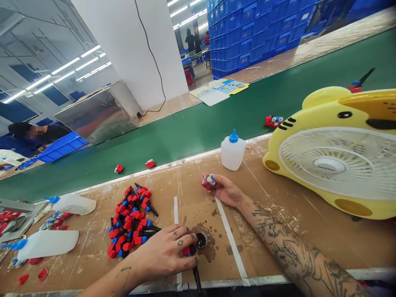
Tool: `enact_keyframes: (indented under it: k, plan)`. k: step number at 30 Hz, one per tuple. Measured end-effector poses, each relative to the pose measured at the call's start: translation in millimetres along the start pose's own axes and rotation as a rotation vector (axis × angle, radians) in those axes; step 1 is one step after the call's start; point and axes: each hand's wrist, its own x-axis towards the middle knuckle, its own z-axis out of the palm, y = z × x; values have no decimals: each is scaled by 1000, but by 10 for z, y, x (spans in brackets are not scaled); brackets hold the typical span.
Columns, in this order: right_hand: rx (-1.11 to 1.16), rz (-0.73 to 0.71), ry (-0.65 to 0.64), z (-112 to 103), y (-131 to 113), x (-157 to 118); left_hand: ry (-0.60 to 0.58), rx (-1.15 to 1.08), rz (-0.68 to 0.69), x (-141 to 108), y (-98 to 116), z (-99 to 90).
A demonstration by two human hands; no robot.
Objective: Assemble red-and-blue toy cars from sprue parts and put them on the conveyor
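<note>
My left hand [169, 250] is closed around a red and black plastic toy part [188, 250], mostly covered by my fingers. A black rod sticks down from it toward the table's front edge. Just right of those fingertips is a small round black cup [201, 240] with wet spots around it. Farther back, my right hand [227, 189] pinches a small red, white and blue toy piece [208, 181] between thumb and fingers. To the left of my left hand lies a pile of red, blue and black toy parts [131, 218].
A white squeeze bottle [233, 152] stands behind my right hand; two more bottles [51, 243] lie at left. A yellow fan [328, 165] occupies the right. Beyond the table runs a green conveyor [185, 134] carrying several toy pieces. Blue crates [244, 37] are stacked behind; a co-worker sits far left.
</note>
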Motion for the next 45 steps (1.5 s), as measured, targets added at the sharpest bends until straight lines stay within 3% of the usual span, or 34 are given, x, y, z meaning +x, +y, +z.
enact_keyframes:
  k: [9,13,16,22,26,32,34,37,40,42,45]
  plan:
    - [-55,-22,-37,71,-29,-38,-46,7,-3,48,1,20]
    - [-80,-39,-51,98,-3,-61,23,-50,-81,4,-22,-32]
    - [-119,-49,-75,144,45,-90,196,-262,-280,-30,-71,-4]
    - [-221,-161,-55,202,123,-92,782,-929,-868,180,-278,395]
    - [-286,-218,-37,187,127,-70,936,-1199,-957,454,-443,626]
    - [-424,-306,10,119,148,-45,894,-1322,-925,675,-630,645]
    - [-563,-376,57,139,158,-66,893,-1306,-924,749,-652,620]
    - [-938,-593,163,239,172,-131,950,-1248,-925,933,-611,592]
    - [-1229,-839,190,340,185,-177,980,-1150,-993,1162,-553,551]
    - [-1315,-931,209,345,198,-169,939,-1006,-1055,1279,-592,504]
    - [-1370,-906,284,250,222,-114,724,-709,-1066,1349,-885,422]
